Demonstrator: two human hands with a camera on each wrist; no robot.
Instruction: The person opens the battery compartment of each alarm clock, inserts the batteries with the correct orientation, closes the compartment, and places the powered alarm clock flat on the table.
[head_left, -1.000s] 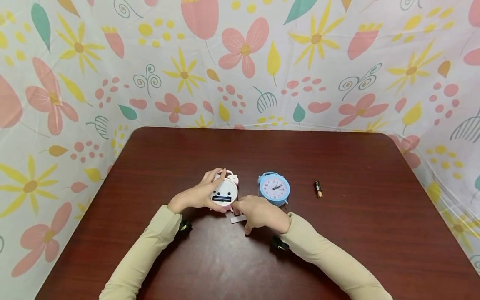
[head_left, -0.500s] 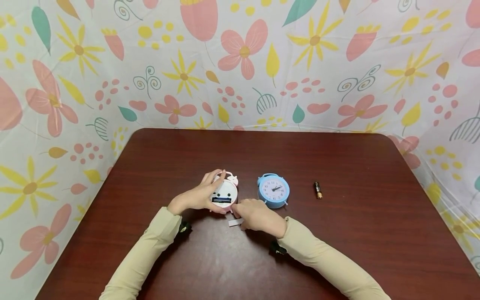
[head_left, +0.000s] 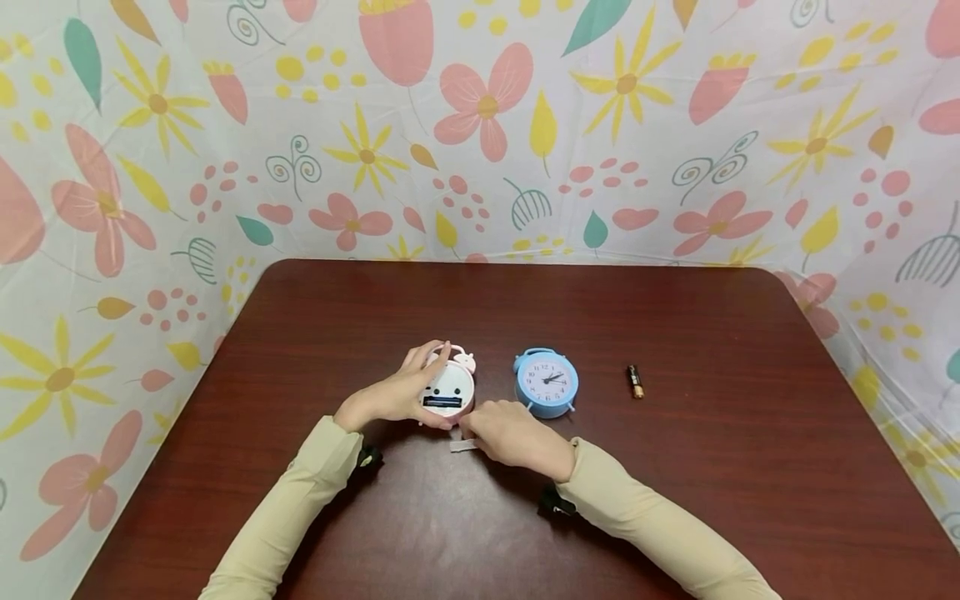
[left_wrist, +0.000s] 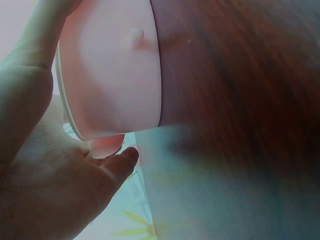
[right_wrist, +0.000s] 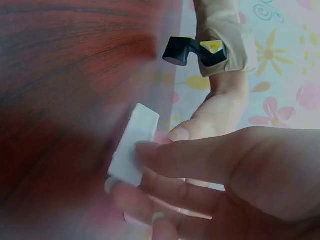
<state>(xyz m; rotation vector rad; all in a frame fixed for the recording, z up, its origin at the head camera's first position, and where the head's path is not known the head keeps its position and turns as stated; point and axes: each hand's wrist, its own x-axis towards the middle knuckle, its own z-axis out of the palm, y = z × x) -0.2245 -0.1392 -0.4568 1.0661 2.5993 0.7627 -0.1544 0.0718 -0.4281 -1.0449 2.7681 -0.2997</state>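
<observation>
A pink alarm clock point(head_left: 463, 385) lies face down, its white back up. In the slot on its back lies a dark battery point(head_left: 442, 402). My left hand point(head_left: 393, 398) grips this clock from the left side, fingers over the top and thumb at the bottom edge. The clock's pink side wall point(left_wrist: 112, 75) fills the top of the left wrist view. Just below the clock, my right hand point(head_left: 516, 433) pinches a small white battery cover point(right_wrist: 131, 150) between thumb and fingers. Part of the cover is hidden behind the thumb.
A blue alarm clock point(head_left: 547, 382) lies face up just right of the pink one, close behind my right hand. Farther right, a single black and copper battery point(head_left: 635, 382) lies on the brown table point(head_left: 720, 467). A flowered cloth point(head_left: 480, 192) hangs behind.
My right hand has drawn its thumb in on the battery cover and moved it slightly left, below the pink clock. My left hand keeps its grip on the clock.
</observation>
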